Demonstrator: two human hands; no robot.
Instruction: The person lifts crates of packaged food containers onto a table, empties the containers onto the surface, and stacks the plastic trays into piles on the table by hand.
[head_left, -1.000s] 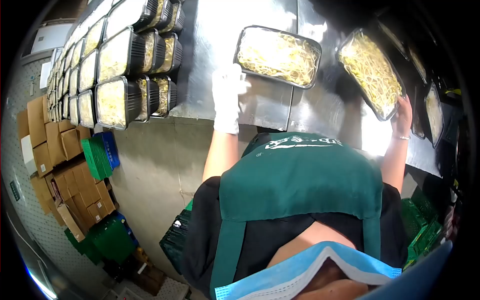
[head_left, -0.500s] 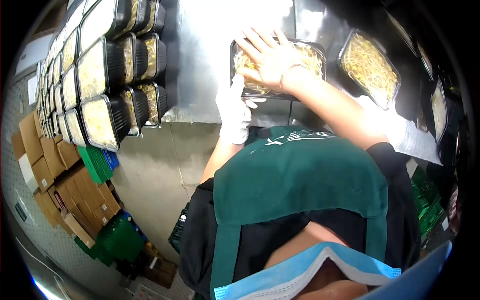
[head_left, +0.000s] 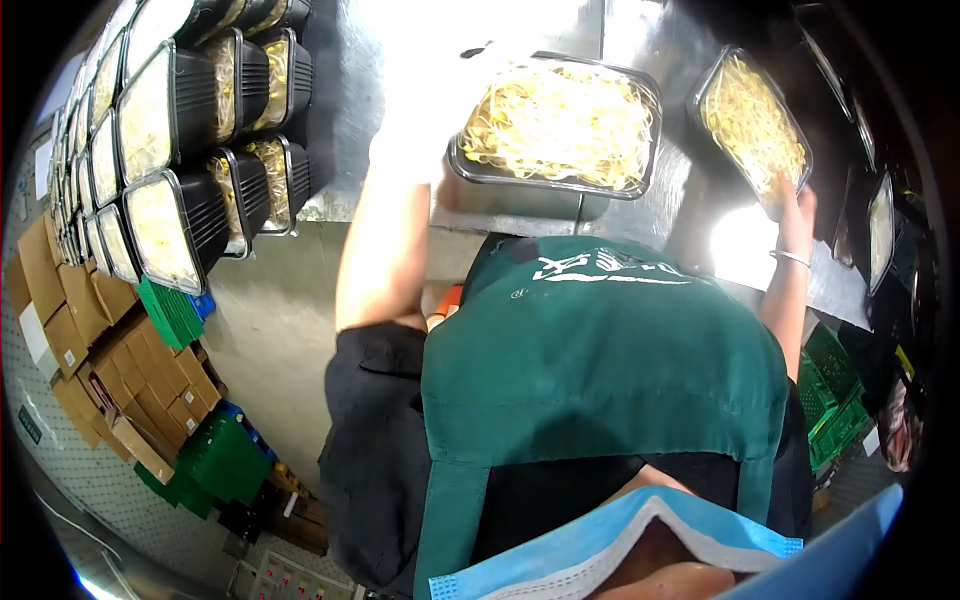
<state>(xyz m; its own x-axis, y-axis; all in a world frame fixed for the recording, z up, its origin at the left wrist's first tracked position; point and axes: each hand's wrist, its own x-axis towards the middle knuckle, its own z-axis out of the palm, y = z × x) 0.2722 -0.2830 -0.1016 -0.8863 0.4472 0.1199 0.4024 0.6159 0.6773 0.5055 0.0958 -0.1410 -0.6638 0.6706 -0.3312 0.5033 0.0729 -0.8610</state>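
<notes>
A black plastic tray of bean sprouts (head_left: 560,122) lies in front of me on the metal table. My left hand (head_left: 425,125), in a white glove, is beside that tray's left end; glare washes out its fingers, so their grip cannot be made out. Farther right, a second tray of bean sprouts (head_left: 752,120) sits at a slant. My bare right hand (head_left: 793,205), a band at its wrist, is closed on the near corner of this second tray.
Stacked sprout trays (head_left: 160,230) stand in rows at the left of the metal table (head_left: 520,212). More trays (head_left: 880,230) are at the far right. Cardboard boxes (head_left: 150,380) and green crates (head_left: 225,465) lie at lower left, another green crate (head_left: 835,400) at lower right.
My right hand has left the sprouts in the middle tray and moved right to the second tray. My left hand has shifted up and left. The middle tray's sprouts are now uncovered to view.
</notes>
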